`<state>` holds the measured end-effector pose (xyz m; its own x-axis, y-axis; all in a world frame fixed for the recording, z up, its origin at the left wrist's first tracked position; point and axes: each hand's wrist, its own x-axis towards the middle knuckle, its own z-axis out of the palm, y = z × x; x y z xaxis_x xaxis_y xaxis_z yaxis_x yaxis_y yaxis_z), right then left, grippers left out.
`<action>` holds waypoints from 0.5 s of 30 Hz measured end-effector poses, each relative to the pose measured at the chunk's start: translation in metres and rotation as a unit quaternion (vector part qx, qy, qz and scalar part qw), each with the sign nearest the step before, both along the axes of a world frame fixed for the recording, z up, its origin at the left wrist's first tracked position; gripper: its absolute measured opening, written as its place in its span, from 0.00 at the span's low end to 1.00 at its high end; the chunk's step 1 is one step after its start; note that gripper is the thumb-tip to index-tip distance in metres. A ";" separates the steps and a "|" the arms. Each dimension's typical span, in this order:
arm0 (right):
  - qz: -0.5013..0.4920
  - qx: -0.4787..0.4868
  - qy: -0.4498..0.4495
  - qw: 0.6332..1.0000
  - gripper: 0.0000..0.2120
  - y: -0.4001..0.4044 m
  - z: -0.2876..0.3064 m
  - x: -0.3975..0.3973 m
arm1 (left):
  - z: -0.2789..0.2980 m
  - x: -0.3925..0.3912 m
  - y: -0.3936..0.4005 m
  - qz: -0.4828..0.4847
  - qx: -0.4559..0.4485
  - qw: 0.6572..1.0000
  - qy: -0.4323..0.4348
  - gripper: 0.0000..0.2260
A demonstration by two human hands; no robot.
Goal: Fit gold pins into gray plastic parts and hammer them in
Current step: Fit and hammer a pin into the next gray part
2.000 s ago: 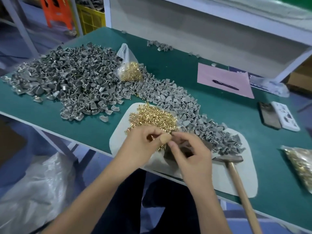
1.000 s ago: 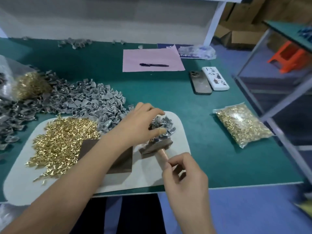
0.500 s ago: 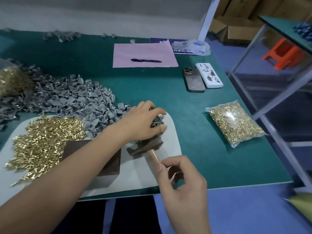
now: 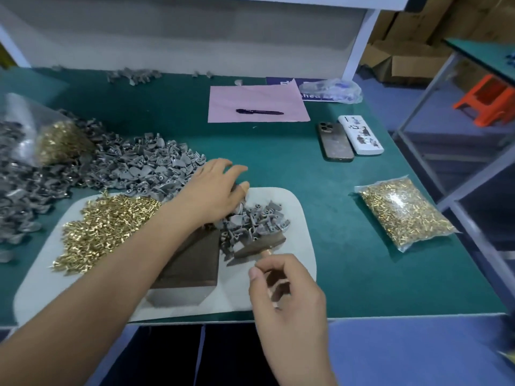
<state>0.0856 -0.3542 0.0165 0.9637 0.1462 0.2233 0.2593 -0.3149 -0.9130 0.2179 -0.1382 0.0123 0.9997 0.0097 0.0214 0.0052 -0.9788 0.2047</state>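
Loose gold pins (image 4: 108, 227) are heaped on the left of a white mat (image 4: 302, 215). A small heap of gray plastic parts (image 4: 259, 218) lies on the mat's right half, and a far larger gray pile (image 4: 139, 162) spreads behind it. My left hand (image 4: 214, 190) rests on the edge of the gray parts with fingers straight and spread, holding nothing I can see. A hammer's dark head (image 4: 259, 245) lies against the small heap. My right hand (image 4: 287, 291) grips its wooden handle. A dark block (image 4: 192, 263) sits on the mat under my left forearm.
A sealed bag of gold pins (image 4: 404, 213) lies to the right on the green table. An open bag of pins (image 4: 58, 140) sits at far left. Behind are a pink sheet (image 4: 278, 93) with a pen (image 4: 259, 112) and two phones (image 4: 335, 142). The table edge runs close on the right.
My left hand has lifted off the small gray heap and slid back and left, its fingers now spread. My right hand has kept its hold on the hammer handle.
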 end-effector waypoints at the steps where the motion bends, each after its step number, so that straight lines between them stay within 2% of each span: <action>1: -0.012 -0.008 -0.006 1.000 0.03 0.005 0.000 0.004 | 0.000 0.006 0.008 0.006 0.003 1.000 0.019 0.23; 3: -0.033 -0.041 -0.025 0.998 0.03 0.012 -0.002 0.015 | -0.002 0.012 0.017 -0.003 0.002 0.999 0.044 0.21; 6: -0.047 -0.087 -0.021 0.995 0.04 0.014 -0.007 0.027 | -0.002 0.009 0.018 -0.034 -0.013 0.999 0.036 0.19; 12: -0.065 -0.062 0.001 0.996 0.05 0.014 -0.017 0.025 | -0.012 -0.008 0.017 -0.067 -0.106 0.992 0.013 0.16; 15: -0.076 -0.058 0.001 0.995 0.05 0.016 -0.019 0.022 | -0.011 -0.012 0.018 -0.083 -0.099 0.992 0.014 0.15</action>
<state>0.1074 -0.3384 -0.0023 0.9772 0.0226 0.2113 0.1983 -0.4545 -0.8684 0.2059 -0.1202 0.0009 0.9879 -0.1547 0.0070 -0.1449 -0.9074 0.3944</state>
